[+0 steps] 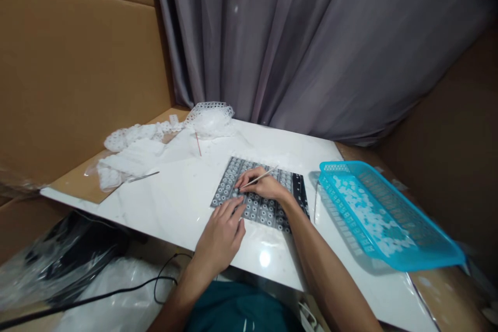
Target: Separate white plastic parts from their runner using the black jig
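Observation:
A dark sheet (260, 206) covered in rows of small white rings lies flat on the table in front of me. My right hand (260, 182) is over its middle, pinching a thin pale stick (268, 171) that slants up to the right. The stick's lower tip is close to the rings, and the fingers partly cover it. At the sheet's near left edge rests my left hand (222, 232), fingers stretched out and fingertips on the rings. It holds nothing that I can see.
On the right stands a blue plastic basket (424, 223) with many small white pieces (368, 212). Clear bags of white pieces (130, 161) lie at the left, near metal tweezers (143, 176) and a thin red stick (198, 144). White perforated sheeting (210, 116) is piled at the back, before a grey curtain (249, 36).

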Tool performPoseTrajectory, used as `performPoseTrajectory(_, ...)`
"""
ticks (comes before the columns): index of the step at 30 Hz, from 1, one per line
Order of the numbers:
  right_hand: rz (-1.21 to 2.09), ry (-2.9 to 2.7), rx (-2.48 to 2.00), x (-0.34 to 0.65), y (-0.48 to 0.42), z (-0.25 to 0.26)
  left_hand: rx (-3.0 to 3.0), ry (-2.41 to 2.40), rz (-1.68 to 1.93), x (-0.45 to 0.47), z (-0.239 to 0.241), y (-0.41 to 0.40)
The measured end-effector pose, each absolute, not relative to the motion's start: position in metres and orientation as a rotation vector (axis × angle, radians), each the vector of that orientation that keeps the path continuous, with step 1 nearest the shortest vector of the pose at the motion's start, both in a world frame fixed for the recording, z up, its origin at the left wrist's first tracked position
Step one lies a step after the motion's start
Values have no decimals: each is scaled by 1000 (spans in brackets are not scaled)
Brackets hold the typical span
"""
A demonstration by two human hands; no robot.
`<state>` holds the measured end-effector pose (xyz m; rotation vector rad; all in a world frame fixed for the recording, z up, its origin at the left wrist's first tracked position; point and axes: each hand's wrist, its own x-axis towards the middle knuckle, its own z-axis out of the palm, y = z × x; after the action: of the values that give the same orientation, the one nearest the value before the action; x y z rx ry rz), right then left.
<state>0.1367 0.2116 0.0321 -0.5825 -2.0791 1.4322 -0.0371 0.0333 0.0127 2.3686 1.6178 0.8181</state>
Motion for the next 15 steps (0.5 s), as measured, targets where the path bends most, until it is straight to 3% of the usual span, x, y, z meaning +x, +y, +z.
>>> performPoseTrajectory(10, 870, -2362, -693, 130, 195, 41, 2370, 1632, 803, -37, 14, 33)
performPoseTrajectory(15, 770, -2361, -714, 125, 187, 30, 2401, 1623, 824, -37, 12, 34)
